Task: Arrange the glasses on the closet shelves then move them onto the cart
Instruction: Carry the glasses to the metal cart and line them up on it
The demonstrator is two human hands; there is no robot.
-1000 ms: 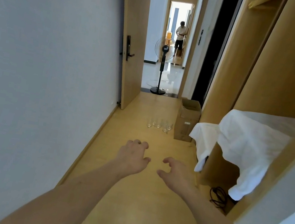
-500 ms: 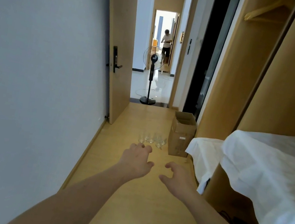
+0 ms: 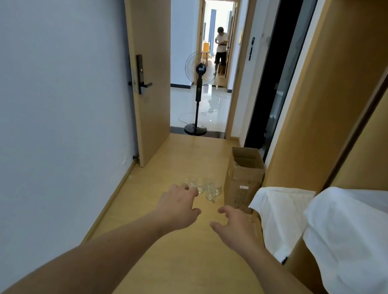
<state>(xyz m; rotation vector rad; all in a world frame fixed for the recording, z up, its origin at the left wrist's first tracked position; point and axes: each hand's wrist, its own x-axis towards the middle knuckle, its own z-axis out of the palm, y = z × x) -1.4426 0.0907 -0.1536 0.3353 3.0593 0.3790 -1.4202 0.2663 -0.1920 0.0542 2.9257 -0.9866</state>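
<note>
Glasses: a small cluster of clear glasses (image 3: 203, 187) stands on the wooden floor (image 3: 169, 258), ahead of both hands and just left of the cardboard box (image 3: 244, 178).
Left hand: the left hand (image 3: 178, 208) reaches forward, its grip loose and holding nothing, knuckles overlapping the near-left edge of the cluster in this view; whether it touches a glass, I cannot tell.
Right hand: the right hand (image 3: 236, 227) hangs a touch lower, fingers spread and curved, grip wide and holding nothing, clear of the glasses.
Key relation: the glasses lie straight ahead and a little down the corridor, the left hand nearer; the right has to travel forward and slightly inward.
Long axis: the cluster spreads side to side across the floor, each glass upright as far as I can make out, so a top-down or side pinch looks fair.
Closet: the shelves covered in white cloth (image 3: 352, 237) sit to the right, close by for the carry.
Step in hand: the pick-up, it seems, and nothing lifted yet.
Risk: clear glasses packed tight, so one knock could topple a neighbour.
</note>
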